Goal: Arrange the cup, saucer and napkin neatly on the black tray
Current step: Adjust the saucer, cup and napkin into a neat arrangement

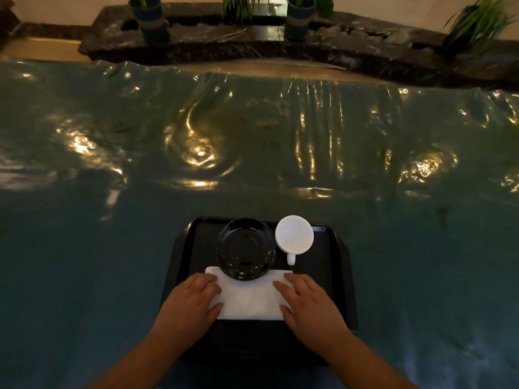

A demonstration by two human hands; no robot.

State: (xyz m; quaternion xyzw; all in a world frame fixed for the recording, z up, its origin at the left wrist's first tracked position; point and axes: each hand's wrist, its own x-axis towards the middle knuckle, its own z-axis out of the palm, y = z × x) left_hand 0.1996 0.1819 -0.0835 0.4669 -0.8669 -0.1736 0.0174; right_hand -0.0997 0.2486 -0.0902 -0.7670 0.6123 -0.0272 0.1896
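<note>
A black tray [335, 265] lies on the table close to me. On it a white napkin [250, 300] is spread flat across the middle. A black saucer [245, 248] sits at the tray's far side, its near rim overlapping the napkin's far edge. Right of the saucer stands a white cup [294, 235], empty, with its handle pointing toward me. My left hand [193, 301] rests flat on the napkin's left end, and my right hand [307, 303] rests flat on its right end. Both hands have the fingers spread.
The table is covered with a shiny, wrinkled teal plastic sheet [252, 150] that reflects lamps. Beyond its far edge runs a dark marble ledge [252, 37] with potted plants [150, 21].
</note>
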